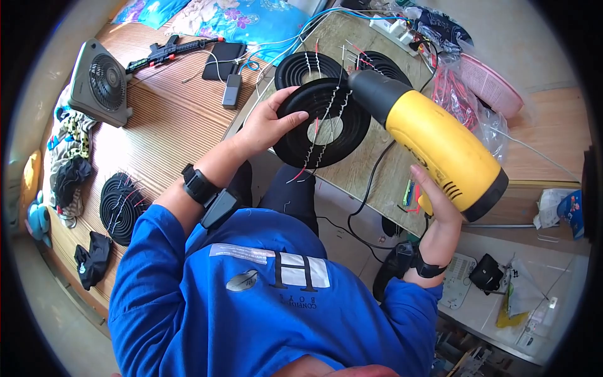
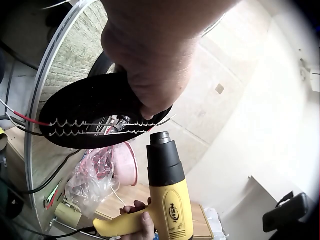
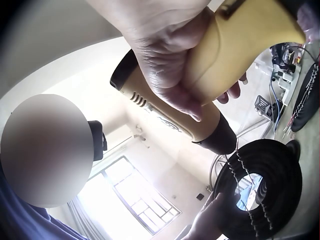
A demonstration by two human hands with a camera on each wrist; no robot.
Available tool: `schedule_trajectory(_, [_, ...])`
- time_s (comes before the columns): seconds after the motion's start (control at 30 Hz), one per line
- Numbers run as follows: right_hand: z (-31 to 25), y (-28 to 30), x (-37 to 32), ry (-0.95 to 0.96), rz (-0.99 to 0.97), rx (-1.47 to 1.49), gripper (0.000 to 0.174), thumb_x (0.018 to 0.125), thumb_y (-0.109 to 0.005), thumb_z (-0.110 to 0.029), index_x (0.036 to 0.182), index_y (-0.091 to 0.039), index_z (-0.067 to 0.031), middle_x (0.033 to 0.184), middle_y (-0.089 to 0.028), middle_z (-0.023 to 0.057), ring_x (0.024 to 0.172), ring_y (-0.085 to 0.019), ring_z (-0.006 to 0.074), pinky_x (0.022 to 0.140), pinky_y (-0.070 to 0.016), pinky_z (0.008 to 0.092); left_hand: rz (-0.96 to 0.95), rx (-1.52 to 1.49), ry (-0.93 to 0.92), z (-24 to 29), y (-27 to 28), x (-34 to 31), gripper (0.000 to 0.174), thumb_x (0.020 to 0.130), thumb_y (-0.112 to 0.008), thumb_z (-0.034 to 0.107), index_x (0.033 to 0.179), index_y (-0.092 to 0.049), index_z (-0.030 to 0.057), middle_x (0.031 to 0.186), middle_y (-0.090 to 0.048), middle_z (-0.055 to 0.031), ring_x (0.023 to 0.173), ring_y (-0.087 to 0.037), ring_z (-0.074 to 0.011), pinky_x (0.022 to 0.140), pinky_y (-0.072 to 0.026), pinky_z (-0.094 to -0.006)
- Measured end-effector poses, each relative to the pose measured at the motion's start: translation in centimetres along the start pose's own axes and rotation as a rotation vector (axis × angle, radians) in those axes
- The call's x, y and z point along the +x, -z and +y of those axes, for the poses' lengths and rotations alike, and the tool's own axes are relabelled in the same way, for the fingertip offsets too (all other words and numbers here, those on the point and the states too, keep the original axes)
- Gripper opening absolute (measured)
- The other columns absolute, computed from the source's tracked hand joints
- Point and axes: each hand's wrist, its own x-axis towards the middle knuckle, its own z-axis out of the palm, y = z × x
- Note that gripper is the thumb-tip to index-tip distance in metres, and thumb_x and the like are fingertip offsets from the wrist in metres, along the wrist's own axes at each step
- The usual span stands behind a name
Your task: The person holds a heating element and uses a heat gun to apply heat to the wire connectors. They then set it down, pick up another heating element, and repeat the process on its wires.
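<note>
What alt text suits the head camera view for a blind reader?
Seen from above, a person's right hand grips a yellow heat gun, nozzle aimed at a flat black coil crossed by twisted wires, which the left hand holds over the edge of a table. More black coils lie behind it.

The heat gun [image 1: 440, 151] is yellow with a black nozzle and rear cap. The coil [image 1: 355, 135] is black, ribbed in concentric rings, crossed by silvery twisted wires [image 1: 335, 100] with red ends. The shirt [image 1: 270, 295] is blue; the basket [image 1: 496, 85] pink.
</note>
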Motion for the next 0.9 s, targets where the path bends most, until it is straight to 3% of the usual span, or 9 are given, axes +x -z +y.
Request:
schedule_trajectory(0.1, [0.8,0.7,0.4,0.152,-0.042,-0.003,0.039,0.065,-0.068,0.001,0.101,-0.052,0.0021,0.097,-0.057,0.007,0.088,-0.055,0.0142,0.075,-0.044,0.0246,-0.004,-0.014,0.005,0.0,-0.1,0.0,0.044,0.078,-0.059,0.012,0.116,-0.04,0.0001,0.099,-0.055,-0.0056,0.091,-0.052,-0.0107,0.08,-0.0421,-0.0235])
schedule_trajectory(0.4, [0.6,0.5,1.2,0.144,-0.015,0.077,0.041,0.066,-0.067,0.002,0.104,-0.05,0.0015,0.098,-0.056,0.0068,0.088,-0.054,0.0141,0.077,-0.043,0.0248,-0.007,0.04,-0.002,0.5,-0.5,-0.2,0.042,0.079,-0.058,0.013,0.115,-0.04,0.0002,0.099,-0.055,-0.0051,0.09,-0.051,-0.0097,0.079,-0.042,-0.0229])
schedule_trajectory(0.5, [1.6,0.4,1.4,0.232,-0.105,0.109,0.044,0.066,-0.067,0.002,0.106,-0.049,0.0015,0.099,-0.055,0.0072,0.088,-0.054,0.0142,0.077,-0.043,0.0247,-0.044,0.023,0.006,0.6,-0.6,-0.1,0.041,0.08,-0.056,0.013,0.115,-0.04,0.0,0.099,-0.054,-0.0052,0.09,-0.051,-0.0098,0.079,-0.0421,-0.023])
schedule_trajectory(0.63, [0.8,-0.2,2.3,0.155,0.015,0.104,0.045,0.065,-0.065,0.007,0.107,-0.049,-0.0002,0.102,-0.055,0.0075,0.092,-0.053,0.0154,0.078,-0.0435,0.0257,-0.038,-0.02,0.016,0.7,-0.6,-0.3,0.041,0.081,-0.055,0.013,0.116,-0.039,-0.0002,0.099,-0.054,-0.0055,0.091,-0.051,-0.01,0.08,-0.0419,-0.0231])
schedule_trajectory(0.9, [2.2,1.1,1.7,0.192,-0.023,0.146,0.045,0.065,-0.065,0.007,0.106,-0.05,-0.0007,0.101,-0.055,0.0073,0.091,-0.053,0.0154,0.079,-0.0427,0.0263,-0.038,-0.067,0.013,0.2,-0.3,-0.1,0.04,0.081,-0.055,0.012,0.116,-0.038,-0.0007,0.1,-0.054,-0.0056,0.092,-0.051,-0.0102,0.081,-0.0416,-0.0233])
